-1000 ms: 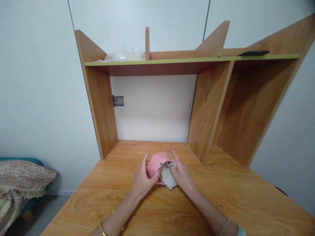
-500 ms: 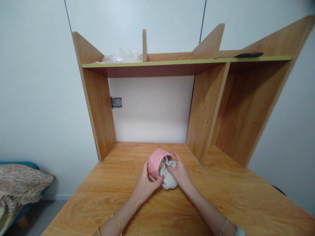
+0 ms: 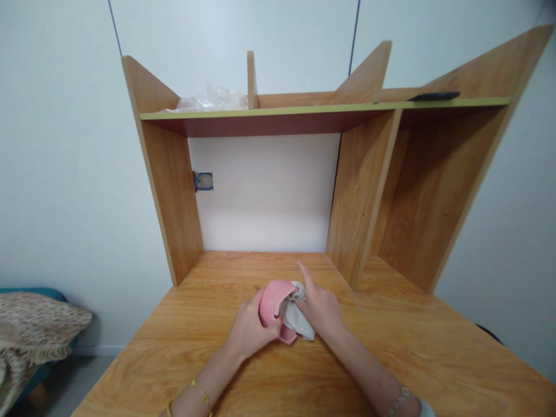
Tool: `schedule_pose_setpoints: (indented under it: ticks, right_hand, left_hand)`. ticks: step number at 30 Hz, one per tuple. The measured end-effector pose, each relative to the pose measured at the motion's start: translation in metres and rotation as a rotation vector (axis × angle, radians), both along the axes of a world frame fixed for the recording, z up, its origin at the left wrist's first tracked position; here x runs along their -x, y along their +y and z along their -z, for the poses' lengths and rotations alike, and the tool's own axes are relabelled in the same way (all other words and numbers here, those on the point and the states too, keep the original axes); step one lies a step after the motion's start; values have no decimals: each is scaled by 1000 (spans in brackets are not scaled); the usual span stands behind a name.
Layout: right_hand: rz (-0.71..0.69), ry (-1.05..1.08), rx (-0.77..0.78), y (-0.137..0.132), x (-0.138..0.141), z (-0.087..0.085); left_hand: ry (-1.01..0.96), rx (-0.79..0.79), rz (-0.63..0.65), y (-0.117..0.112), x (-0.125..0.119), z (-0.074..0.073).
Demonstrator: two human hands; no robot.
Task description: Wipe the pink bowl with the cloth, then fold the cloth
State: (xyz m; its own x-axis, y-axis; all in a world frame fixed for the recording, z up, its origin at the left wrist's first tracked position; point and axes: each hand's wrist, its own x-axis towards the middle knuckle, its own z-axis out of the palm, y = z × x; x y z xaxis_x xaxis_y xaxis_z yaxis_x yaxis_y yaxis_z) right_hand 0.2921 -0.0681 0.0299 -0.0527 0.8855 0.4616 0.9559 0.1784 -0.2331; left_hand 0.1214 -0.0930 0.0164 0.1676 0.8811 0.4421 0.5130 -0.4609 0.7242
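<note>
A small pink bowl (image 3: 271, 301) is tipped on its side just above the wooden desk (image 3: 391, 353), near its middle. My left hand (image 3: 247, 330) is wrapped round the bowl from the left. My right hand (image 3: 320, 310) presses a grey cloth (image 3: 296, 317) into the bowl's opening, with its forefinger sticking out straight. Part of the cloth hangs out below the bowl's rim.
A wooden hutch with upright dividers (image 3: 360, 197) stands at the back of the desk. On its shelf lie a crumpled clear plastic bag (image 3: 206, 99) and a flat dark object (image 3: 432, 96). A patterned blanket (image 3: 35, 324) lies on furniture at the lower left.
The bowl has been turned and lowered slightly in my left hand. My right hand has shifted the cloth inside the opening, and its forefinger now points out.
</note>
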Motion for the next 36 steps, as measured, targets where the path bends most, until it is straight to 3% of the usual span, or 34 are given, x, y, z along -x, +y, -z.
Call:
schedule_pose_setpoints:
  ticks: [6, 11, 15, 18, 21, 24, 27, 30, 36]
  right_hand:
    - [-98, 57, -40, -1, 0, 1]
    - [-138, 307, -18, 5, 0, 8]
    - [-176, 517, -12, 15, -3, 16]
    - [-141, 588, -2, 24, -11, 24]
    - [-69, 603, 19, 34, -20, 31]
    - [17, 654, 81, 39, -29, 34]
    - [61, 814, 238, 40, -35, 31]
    - [46, 969, 407, 38, -38, 25]
    - [-1, 1088, 526, 28, -29, 18]
  left_hand:
    - [-32, 18, 28, -1, -1, -1]
    - [-183, 99, -49, 10, -4, 5]
    - [-329, 307, -90, 19, -2, 13]
    - [-445, 470, -115, 23, 2, 17]
    - [-569, 529, -133, 27, 5, 19]
    - [-696, 547, -123, 30, 9, 20]
    - [-798, 524, -114, 31, 11, 20]
    - [-878, 474, -103, 30, 11, 17]
    - [-1041, 380, -146, 25, 9, 4]
